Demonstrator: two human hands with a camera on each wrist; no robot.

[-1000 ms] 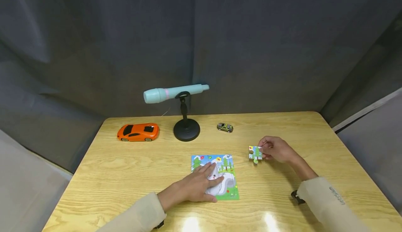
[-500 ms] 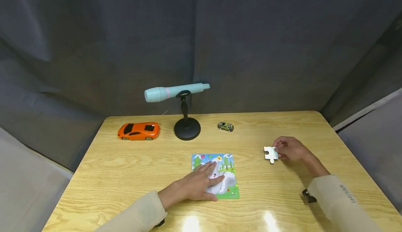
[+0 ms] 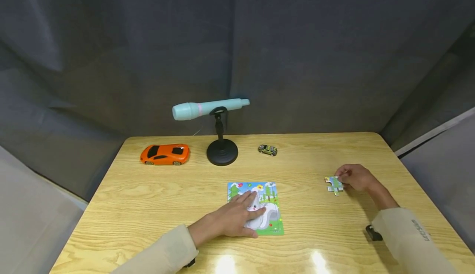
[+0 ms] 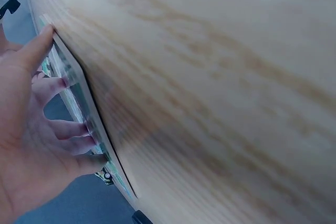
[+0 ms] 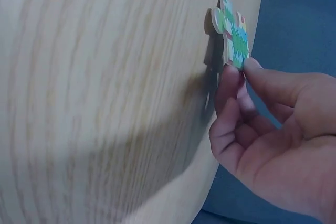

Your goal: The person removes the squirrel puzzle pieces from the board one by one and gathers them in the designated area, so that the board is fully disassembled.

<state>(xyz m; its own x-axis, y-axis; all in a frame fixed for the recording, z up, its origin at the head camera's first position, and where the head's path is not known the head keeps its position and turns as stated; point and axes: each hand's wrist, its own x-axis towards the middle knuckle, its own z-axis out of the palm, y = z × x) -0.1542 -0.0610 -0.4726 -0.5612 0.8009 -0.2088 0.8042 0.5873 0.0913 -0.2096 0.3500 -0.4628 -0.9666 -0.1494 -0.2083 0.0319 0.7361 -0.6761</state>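
The wood-grained table (image 3: 167, 200) carries everything, its two far corners in sight. Near the far edge, left of its middle, a pale blue microphone (image 3: 205, 108) lies across a black stand (image 3: 222, 153), head toward the left edge.

An orange car (image 3: 165, 154) sits by the far left corner, nose toward the left edge. About midway between the side edges, nearer the near edge, lies a squirrel picture board (image 3: 273, 214), flat and roughly square, without a clear long axis; its trees point to the far edge.

The left hand (image 3: 235, 218) rests on this board, fingers spread, covering part of it. The right hand (image 3: 357, 178), toward the right edge, pinches a loose piece between thumb and fingertips. A small patterned car (image 3: 267, 150) stands near the far edge, right of the stand.

Smallest is that puzzle piece (image 3: 336, 182), between board and right edge. One knob points to the near edge, a notch faces left; the knob makes near-to-far its slightly longer axis. It looks tilted and lifted just above its shadow.

The step in hand seems to be turning or inspecting the piece beside the steadied board; a next move would call for a firm pinch and matching its notch and knob.
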